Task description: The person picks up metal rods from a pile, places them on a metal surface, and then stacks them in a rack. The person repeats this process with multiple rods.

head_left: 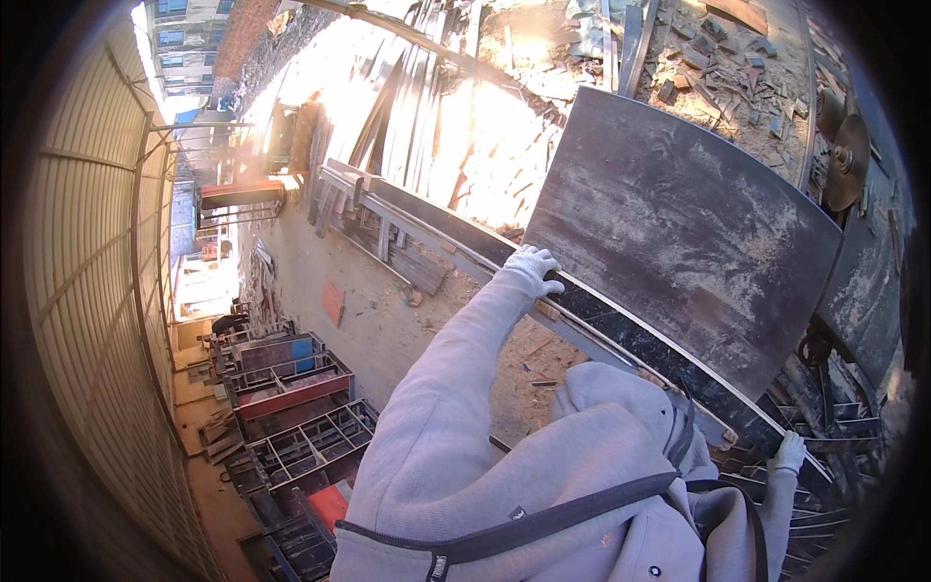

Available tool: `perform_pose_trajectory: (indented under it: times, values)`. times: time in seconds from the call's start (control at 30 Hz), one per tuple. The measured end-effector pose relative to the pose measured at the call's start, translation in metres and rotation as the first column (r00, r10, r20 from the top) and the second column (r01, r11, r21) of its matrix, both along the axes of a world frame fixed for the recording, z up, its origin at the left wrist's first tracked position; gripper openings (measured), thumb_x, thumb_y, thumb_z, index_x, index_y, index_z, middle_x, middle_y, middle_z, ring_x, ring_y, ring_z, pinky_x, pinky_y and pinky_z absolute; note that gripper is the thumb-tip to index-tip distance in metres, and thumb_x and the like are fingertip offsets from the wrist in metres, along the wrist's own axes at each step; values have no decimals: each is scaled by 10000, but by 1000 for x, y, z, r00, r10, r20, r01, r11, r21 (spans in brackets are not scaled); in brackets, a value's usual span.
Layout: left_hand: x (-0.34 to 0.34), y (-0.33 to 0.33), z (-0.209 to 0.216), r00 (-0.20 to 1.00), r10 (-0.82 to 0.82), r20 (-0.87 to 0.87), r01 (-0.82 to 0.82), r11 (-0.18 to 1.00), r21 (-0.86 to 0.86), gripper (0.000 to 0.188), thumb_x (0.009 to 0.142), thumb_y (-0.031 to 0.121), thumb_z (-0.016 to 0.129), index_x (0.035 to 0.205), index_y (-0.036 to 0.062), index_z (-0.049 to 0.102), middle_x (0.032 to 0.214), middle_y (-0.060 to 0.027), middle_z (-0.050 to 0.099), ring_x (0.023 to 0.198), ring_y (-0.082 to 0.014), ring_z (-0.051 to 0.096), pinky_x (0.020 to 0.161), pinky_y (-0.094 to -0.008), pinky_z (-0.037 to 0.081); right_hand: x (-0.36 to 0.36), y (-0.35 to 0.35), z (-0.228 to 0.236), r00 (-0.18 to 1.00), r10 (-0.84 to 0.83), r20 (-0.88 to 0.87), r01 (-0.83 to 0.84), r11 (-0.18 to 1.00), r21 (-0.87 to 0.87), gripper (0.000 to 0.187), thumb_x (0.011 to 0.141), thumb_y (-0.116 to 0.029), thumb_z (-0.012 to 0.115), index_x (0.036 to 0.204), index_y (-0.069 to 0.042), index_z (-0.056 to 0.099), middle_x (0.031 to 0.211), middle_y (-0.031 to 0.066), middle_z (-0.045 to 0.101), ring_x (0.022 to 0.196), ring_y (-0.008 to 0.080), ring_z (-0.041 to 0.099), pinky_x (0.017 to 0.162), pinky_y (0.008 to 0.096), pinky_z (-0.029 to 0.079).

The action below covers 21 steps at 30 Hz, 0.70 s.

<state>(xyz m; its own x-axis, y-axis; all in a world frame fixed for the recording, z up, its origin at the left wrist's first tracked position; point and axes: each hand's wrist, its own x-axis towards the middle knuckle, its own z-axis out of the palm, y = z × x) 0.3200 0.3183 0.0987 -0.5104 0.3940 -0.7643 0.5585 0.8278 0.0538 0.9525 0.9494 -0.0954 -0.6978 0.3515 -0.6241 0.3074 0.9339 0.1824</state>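
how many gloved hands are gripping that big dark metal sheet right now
2. The left hand in a white glove grips the metal sheet on its lower-left edge; the right hand, also gloved, holds the lower-right corner. No other hands show, though the sheet's far side is hidden.

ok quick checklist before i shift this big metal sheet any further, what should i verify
1. Left hand on the sheet: ok, the gloved hand grips the edge of the metal sheet.
2. Right hand on the sheet: ok, it holds the lower corner, gloved too.
3. Firm grip: cannot tell, the fingers wrap the edge but how tight is not visible.
4. Sheet support: ok, its long edge lies along the metal rail.
5. Ground beside the rail: not ok, scraps and debris lie on the dirt.
6. Space to the left: not ok, stacked metal frames crowd that side.
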Motion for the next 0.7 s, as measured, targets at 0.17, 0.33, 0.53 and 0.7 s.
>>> perform_pose_trajectory:
  times: [0.17,0.33,0.53,0.7]
  values:
    - [-4,-18,-2,998,1,-65,-5,998,-57,597,893,602,712,1361,232,691,1427,-47,609,1395,-285,484,1240,-428,303,-42,-31,29,998,-59,-4,58,992,-110,813,550,-162,888,1262,-88,504,1228,146,584,1179,373,543,986,478,462]
    - [-6,-27,4,997,0,-77,-7,996,-94,649,889,657,689,1376,229,681,1427,-62,606,1394,-284,487,1242,-442,301,-73,-52,61,996,-38,-77,29,994,-109,771,578,-174,879,1251,-84,514,1212,144,584,1169,366,547,982,473,460]
    - [8,-15,7,997,-42,-69,39,998,-44,761,889,696,656,1415,146,638,1444,-114,584,1397,-323,482,1247,-455,289,-45,-29,10,997,-24,80,33,994,-105,864,587,-192,899,1341,-69,496,1277,140,577,1210,354,546,1039,459,456]
    - [116,57,-24,980,-158,-119,196,864,463,880,901,711,612,1550,132,479,1542,-179,506,1498,-392,386,1287,-577,177,-44,-23,-18,981,-102,163,132,974,-182,993,571,-244,936,1424,-38,469,1399,158,558,1277,354,537,1118,439,436]
